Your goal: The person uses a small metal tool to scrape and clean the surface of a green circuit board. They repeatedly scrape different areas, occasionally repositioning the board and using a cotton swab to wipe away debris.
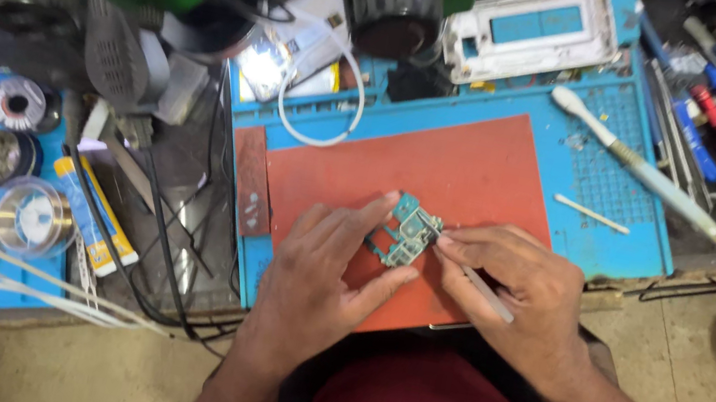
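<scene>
Over the red mat (471, 172), my left hand (322, 268) pinches the green circuit board (407, 231) while my right hand (514, 292), closed on a thin tool (489, 295), works at its edge, unfinished.

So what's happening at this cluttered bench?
A person holds a small green circuit board over a red mat. The left hand pinches the board; the right hand presses a thin grey tool against its edge. A white brush and white phone frame lie behind on the blue work mat.
</scene>
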`<state>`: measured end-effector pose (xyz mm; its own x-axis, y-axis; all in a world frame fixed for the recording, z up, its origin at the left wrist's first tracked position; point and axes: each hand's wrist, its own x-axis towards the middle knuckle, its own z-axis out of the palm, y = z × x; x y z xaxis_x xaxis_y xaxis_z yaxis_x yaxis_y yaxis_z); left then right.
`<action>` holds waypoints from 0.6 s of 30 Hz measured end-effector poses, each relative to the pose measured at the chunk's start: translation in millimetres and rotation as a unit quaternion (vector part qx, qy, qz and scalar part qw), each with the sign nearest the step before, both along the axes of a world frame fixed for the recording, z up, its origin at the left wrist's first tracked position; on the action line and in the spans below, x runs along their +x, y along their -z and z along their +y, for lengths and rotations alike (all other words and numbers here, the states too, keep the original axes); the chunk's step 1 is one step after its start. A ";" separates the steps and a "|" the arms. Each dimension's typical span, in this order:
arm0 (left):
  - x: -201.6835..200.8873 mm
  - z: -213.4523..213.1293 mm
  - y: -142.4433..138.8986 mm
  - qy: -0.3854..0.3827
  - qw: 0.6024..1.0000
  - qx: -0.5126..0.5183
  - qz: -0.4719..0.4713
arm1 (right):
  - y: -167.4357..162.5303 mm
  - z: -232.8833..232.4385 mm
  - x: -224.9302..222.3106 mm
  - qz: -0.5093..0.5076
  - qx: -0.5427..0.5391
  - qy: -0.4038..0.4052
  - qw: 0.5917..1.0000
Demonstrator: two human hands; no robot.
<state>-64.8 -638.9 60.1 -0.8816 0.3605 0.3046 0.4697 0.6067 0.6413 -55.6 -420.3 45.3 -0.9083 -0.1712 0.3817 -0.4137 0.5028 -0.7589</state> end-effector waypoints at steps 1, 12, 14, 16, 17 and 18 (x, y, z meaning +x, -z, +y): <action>-0.6 1.0 -1.9 -0.001 1.000 -0.003 0.002 | -1.3 0.2 -0.1 -0.005 0.007 0.020 1.000; 5.3 12.1 -11.0 -0.011 1.000 -0.014 -0.011 | -5.5 12.1 5.7 0.005 -0.031 -0.015 0.999; 6.2 13.6 -11.2 -0.007 1.000 -0.011 -0.005 | -6.7 12.5 7.2 0.018 -0.027 -0.012 0.999; 7.9 15.0 -11.7 -0.009 1.000 -0.013 -0.009 | -8.5 13.0 8.1 0.035 -0.025 -0.047 0.998; 8.4 15.9 -11.9 -0.011 1.000 -0.014 -0.010 | -9.7 13.9 8.9 0.030 -0.026 -0.044 0.998; 8.8 16.8 -12.0 -0.011 1.000 -0.015 -0.008 | -10.8 14.8 10.4 0.024 -0.027 -0.042 0.998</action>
<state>-55.9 -622.2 72.1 -0.8944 0.3494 0.2794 0.4453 0.6365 0.6297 -45.3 -405.4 56.1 -0.8721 -0.2240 0.4351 -0.4892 0.4230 -0.7628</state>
